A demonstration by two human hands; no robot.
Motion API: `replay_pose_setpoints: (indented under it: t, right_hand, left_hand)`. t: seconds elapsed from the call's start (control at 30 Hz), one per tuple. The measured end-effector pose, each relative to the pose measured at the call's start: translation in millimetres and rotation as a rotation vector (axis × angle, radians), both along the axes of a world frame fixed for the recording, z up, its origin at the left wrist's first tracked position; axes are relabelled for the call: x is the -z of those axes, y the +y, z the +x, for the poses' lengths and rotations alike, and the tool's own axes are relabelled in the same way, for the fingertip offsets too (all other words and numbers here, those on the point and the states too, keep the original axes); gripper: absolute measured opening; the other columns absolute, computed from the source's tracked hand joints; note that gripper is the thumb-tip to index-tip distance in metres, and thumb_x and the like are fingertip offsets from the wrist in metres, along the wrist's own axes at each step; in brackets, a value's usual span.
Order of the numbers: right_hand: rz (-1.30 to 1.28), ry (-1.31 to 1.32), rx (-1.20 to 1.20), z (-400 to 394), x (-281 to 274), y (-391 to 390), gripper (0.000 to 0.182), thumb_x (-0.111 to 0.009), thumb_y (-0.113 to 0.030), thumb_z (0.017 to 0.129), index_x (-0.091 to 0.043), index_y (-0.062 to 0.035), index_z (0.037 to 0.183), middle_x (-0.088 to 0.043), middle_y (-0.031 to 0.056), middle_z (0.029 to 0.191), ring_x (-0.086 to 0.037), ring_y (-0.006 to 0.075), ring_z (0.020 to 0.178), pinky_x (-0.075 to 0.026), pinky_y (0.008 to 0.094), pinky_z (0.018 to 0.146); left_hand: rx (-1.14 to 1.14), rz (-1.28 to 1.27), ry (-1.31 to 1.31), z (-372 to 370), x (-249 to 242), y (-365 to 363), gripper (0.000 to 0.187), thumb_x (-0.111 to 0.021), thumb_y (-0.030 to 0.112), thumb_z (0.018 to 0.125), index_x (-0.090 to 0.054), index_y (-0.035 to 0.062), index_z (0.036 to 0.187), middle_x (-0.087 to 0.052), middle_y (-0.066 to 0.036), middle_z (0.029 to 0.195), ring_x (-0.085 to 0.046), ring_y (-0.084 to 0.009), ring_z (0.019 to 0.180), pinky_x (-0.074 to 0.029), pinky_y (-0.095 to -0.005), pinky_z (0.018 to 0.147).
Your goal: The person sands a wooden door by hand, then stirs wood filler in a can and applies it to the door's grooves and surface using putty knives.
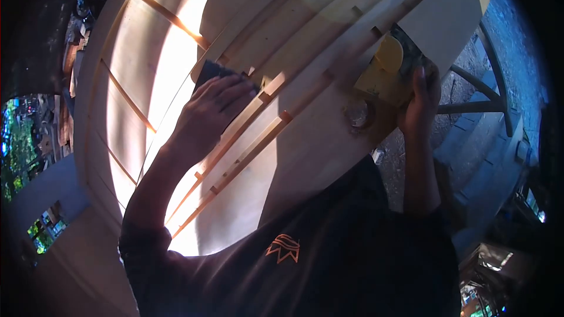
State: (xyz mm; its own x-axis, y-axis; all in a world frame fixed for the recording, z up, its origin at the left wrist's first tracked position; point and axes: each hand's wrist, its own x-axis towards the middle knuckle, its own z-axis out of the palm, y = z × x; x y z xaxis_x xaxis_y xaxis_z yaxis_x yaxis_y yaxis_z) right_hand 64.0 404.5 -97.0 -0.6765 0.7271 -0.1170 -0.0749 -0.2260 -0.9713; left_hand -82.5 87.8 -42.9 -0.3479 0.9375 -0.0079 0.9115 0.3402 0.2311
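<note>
My left hand [214, 103] lies with its fingers bent over a dark flat pad [212, 71], pressed against the wooden panel beside the thin wooden strips [252, 114]. The pad's dark edge shows past my fingertips, and the rest of it is hidden under the hand. At the right edge of the panel, my right hand [420, 100] grips a dark and yellow block-like object [376, 79] from its right side, thumb up along it. That object has a rounded yellow part on top; its exact kind I cannot tell. A round, shiny thing [359, 115] sits just below it.
The large curved wooden panel [317, 141] fills the middle, with several long notched strips running diagonally. Bright sunlight falls on a curved, ribbed wooden side [126, 82] at the left. Dark legs of a stand [479, 105] are on the right, over the ground.
</note>
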Motion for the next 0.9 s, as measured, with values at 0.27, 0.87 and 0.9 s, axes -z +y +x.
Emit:
replay_pose_setpoints:
  t: [0.27, 0.87, 0.9]
  right_hand:
    - [0.085, 0.008, -0.035, -2, 3, 1, 0.039, -0.056, -0.020, 0.090, -0.045, 0.0007, 0.121, -0.055, 0.0066, 0.109, -0.051, 0.0132, 0.101, -0.039, 0.0290, 0.091]
    - [0.115, -0.011, -0.064, -4, 6, 5, 0.040, -0.058, -0.023, 0.089, -0.046, 0.0004, 0.119, -0.054, 0.0094, 0.112, -0.051, 0.0157, 0.103, -0.039, 0.0301, 0.092]
    - [0.113, -0.013, -0.061, -3, 5, 5, 0.041, -0.058, -0.024, 0.089, -0.046, 0.0005, 0.120, -0.054, 0.0097, 0.113, -0.051, 0.0159, 0.104, -0.038, 0.0302, 0.093]
  left_hand:
    - [-0.042, -0.036, -0.225, -26, -40, 19, 0.043, -0.050, -0.006, 0.077, -0.059, 0.0107, 0.115, -0.059, -0.007, 0.115, -0.054, -0.0236, 0.109, -0.047, -0.0345, 0.092]
    - [-0.675, -0.177, -1.172, -66, -46, 3, 0.057, -0.050, -0.010, 0.059, -0.060, 0.0025, 0.114, -0.062, -0.009, 0.100, -0.059, -0.0149, 0.089, -0.050, -0.0262, 0.081]
    - [-0.730, -0.144, -1.189, -71, -40, 6, 0.056, -0.053, -0.009, 0.058, -0.061, 0.0036, 0.113, -0.061, -0.010, 0.102, -0.058, -0.0176, 0.090, -0.052, -0.0277, 0.079]
